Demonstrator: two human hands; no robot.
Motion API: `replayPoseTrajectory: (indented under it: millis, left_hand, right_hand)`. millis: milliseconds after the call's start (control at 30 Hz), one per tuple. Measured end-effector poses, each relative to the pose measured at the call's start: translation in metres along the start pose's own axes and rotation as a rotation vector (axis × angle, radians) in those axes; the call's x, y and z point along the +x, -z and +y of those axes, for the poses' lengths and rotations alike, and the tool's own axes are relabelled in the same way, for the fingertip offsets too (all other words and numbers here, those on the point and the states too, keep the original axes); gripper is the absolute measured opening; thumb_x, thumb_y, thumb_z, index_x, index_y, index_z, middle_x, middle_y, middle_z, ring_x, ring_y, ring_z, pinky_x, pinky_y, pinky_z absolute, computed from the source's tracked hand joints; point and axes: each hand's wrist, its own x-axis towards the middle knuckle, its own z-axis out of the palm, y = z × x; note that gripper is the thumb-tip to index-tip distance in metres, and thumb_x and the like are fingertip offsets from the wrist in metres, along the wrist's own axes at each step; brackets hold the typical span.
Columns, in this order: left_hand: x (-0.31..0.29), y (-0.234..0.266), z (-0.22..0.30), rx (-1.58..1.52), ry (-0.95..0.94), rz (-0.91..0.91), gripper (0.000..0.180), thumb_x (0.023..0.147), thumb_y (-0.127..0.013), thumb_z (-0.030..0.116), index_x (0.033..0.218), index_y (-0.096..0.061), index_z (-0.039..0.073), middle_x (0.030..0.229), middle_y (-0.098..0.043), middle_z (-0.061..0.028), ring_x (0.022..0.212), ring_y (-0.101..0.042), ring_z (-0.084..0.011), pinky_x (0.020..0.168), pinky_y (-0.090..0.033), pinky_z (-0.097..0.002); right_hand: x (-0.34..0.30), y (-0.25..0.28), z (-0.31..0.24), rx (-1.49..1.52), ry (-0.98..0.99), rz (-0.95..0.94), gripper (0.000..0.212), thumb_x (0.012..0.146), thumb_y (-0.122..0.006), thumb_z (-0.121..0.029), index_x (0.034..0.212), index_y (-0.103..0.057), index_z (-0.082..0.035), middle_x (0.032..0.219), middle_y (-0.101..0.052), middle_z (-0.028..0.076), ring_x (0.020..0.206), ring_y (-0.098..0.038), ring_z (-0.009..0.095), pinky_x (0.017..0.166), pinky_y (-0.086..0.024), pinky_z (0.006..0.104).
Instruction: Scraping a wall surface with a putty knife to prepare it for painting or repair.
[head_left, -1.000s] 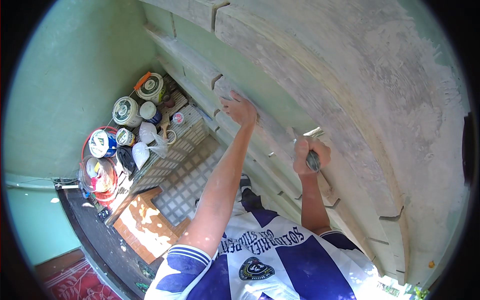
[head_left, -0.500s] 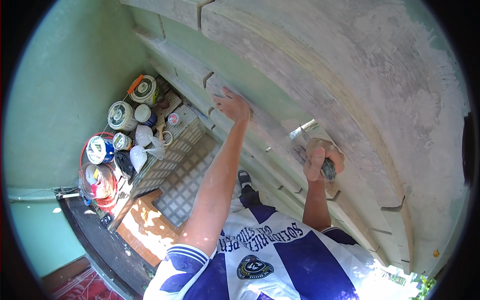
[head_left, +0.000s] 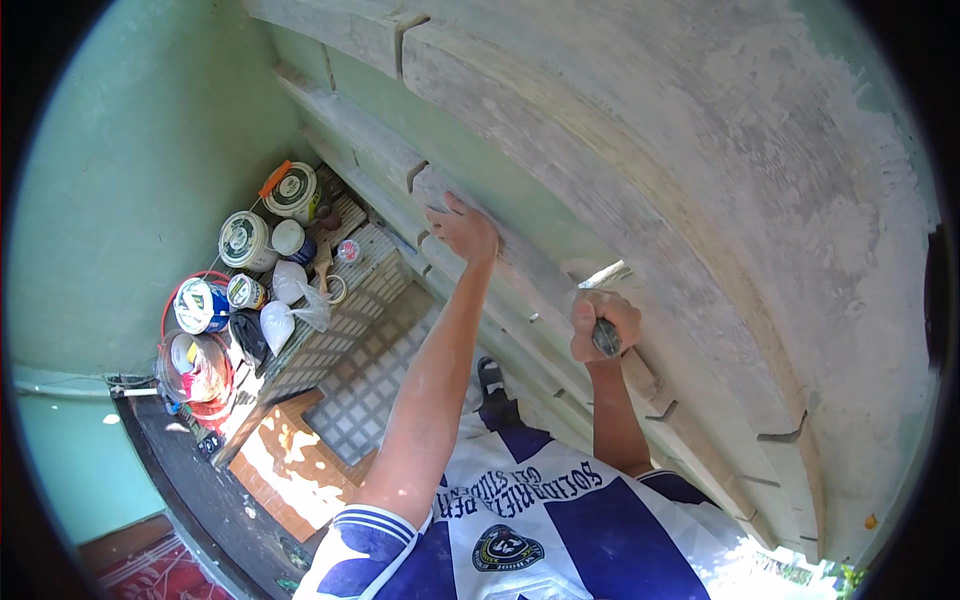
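Grey-handled tool (head_left: 606, 338) is sitting in my right grip (head_left: 608, 322), fist clenched round it, butt end pointing back at me. Far end is too hard to make out. My fist is staying close by the pale slat (head_left: 535, 272), just below a bright gap (head_left: 606, 274); looks like I'm wrapping the whole palm round the handle for firm control. Can't tell if the tool is touching the slat.

Left grip (head_left: 466, 230) is resting on the same slat, further up, fingers bending over its edge near a notch. Probably bracing me or steadying the slat. Can't tell if it's clamping or only leaning, or if anything is under the palm. Both arms are reaching forward, well apart, leaving the stretch between them uncovered.

Off to my left, paint buckets (head_left: 245, 240) are standing close together against the green wall (head_left: 130, 180), on the slatted desk (head_left: 376, 246), likely to keep them out of my way. White bags (head_left: 277, 327), a brush (head_left: 322, 258) and a tape roll (head_left: 337, 290) are lying nearer the front edge, presumably for easier picking up.
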Motion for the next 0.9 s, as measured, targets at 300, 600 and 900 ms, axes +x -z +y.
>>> replayPoseTrajectory:
  millis: [300, 600, 900]
  left_hand:
    - [0.001, -0.002, -0.001, -0.031, -0.015, 0.023, 0.066, 0.099, -0.034, 0.046, 0.143, -0.023, -0.002, 0.132, -0.039, -0.0330, 0.117, -0.045, -0.0473, 0.096, -0.040, -0.0518]
    - [-0.008, 0.003, 0.004, 0.002, 0.010, 0.005, 0.066, 0.099, -0.035, 0.046, 0.142, -0.024, -0.002, 0.131, -0.040, -0.0323, 0.117, -0.045, -0.0468, 0.096, -0.040, -0.0512]
    - [-0.002, 0.000, -0.001, -0.014, -0.055, 0.030, 0.067, 0.099, -0.034, 0.046, 0.143, -0.023, -0.003, 0.132, -0.040, -0.0332, 0.117, -0.045, -0.0468, 0.097, -0.038, -0.0504]
  right_hand:
    - [0.015, -0.008, -0.011, 0.021, -0.001, 0.136, 0.030, 0.086, -0.062, -0.014, 0.064, -0.045, -0.005, 0.053, -0.055, 0.008, 0.045, -0.052, 0.017, 0.047, -0.042, 0.0277]
    - [0.006, -0.007, -0.007, 0.019, -0.107, 0.095, 0.033, 0.088, -0.059, -0.014, 0.060, -0.042, -0.006, 0.052, -0.053, 0.005, 0.044, -0.051, 0.016, 0.046, -0.040, 0.0271]
    - [0.009, -0.010, -0.010, -0.136, -0.106, 0.081, 0.033, 0.090, -0.057, -0.016, 0.062, -0.043, -0.007, 0.052, -0.052, 0.005, 0.043, -0.050, 0.016, 0.046, -0.039, 0.0260]
